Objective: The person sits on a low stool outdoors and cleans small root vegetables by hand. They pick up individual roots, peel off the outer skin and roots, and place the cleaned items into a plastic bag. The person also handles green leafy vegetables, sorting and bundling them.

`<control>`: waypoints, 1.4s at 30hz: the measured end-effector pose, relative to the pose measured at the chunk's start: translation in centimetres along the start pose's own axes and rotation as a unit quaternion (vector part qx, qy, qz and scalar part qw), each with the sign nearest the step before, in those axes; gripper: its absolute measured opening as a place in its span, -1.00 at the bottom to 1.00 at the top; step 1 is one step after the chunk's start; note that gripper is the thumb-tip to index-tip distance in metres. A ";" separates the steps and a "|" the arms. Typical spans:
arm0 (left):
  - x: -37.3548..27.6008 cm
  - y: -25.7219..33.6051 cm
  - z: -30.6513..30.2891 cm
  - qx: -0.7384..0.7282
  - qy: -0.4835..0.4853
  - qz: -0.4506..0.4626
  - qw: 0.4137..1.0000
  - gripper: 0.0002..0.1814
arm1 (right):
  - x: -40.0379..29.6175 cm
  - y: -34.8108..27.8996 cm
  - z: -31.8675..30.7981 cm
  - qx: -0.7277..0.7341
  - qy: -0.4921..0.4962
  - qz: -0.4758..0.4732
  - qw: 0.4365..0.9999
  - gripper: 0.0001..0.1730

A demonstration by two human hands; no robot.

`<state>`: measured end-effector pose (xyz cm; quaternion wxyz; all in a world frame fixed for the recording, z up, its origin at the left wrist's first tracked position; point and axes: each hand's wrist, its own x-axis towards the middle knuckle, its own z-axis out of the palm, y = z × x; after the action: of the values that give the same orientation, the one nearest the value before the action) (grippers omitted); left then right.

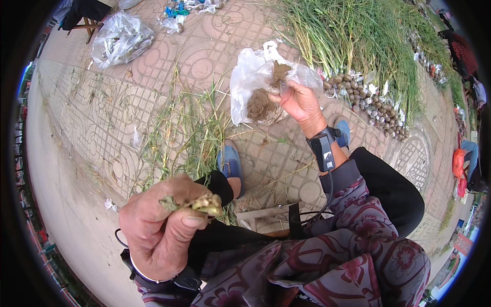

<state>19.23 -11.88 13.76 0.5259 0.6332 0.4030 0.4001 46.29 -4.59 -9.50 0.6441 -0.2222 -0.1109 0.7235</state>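
My left hand [157,226], close to the camera at lower left, pinches a small bunch of green and yellowish plant stems [209,207] between thumb and curled fingers. Farther out, my right hand [301,103] holds a small piece of clear plastic with a clump of brown soil [280,75] on it. Below that hand, an open white plastic bag [241,69] lies on the paving with a heap of moist soil [261,105] inside. Loose long-stemmed green plants [191,134] lie on the ground between the left hand and the bag.
Bundled green plants [356,42] lie at upper right, their bases wrapped into soil-filled balls [353,90]. A full clear plastic bag [122,40] stands at upper left near a person on a stool. My feet in blue shoes [232,165] flank the soil bag. Other people sit at far right.
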 end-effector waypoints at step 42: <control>1.6 -2.9 1.1 0.211 -0.033 0.132 0.968 -0.78 | -13.2 -0.3 21.5 -0.655 -0.084 -0.285 0.695 -0.65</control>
<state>20.58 -10.39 10.85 0.3355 0.7905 0.3734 0.3509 37.47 -14.83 11.84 0.4990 -0.4836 -0.6684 0.2654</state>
